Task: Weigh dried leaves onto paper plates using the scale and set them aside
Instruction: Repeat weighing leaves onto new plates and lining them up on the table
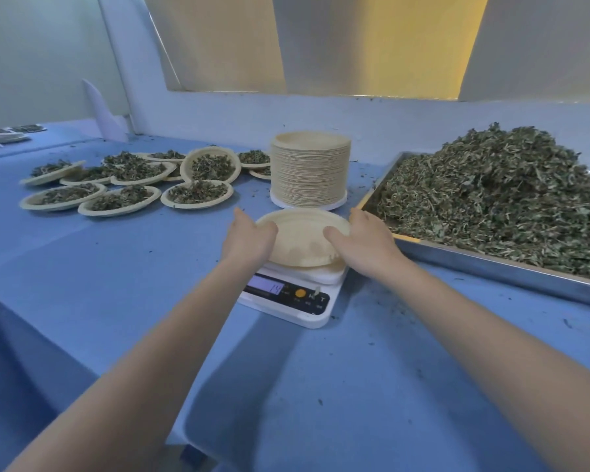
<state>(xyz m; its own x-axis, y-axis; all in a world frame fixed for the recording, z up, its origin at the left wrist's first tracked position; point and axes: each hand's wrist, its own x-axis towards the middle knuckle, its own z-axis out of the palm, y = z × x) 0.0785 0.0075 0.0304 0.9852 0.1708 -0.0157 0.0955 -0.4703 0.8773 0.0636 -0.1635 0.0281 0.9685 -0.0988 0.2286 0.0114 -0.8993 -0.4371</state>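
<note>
An empty paper plate point(302, 235) sits over the white scale point(288, 298) in the middle of the blue table. My left hand point(249, 238) grips its left rim and my right hand point(361, 240) grips its right rim, thumbs on top. A second plate edge shows just under it. A tall stack of empty paper plates point(310, 170) stands behind the scale. A metal tray point(491, 267) at the right holds a big heap of dried leaves point(501, 195). Several filled plates point(123, 185) lie at the left rear.
The scale's display point(265, 286) is lit; its digits are unreadable. Leaf crumbs are scattered on the blue tablecloth point(116, 284). A white wall with a window ledge runs behind the table. More trays point(11, 132) lie at the far left.
</note>
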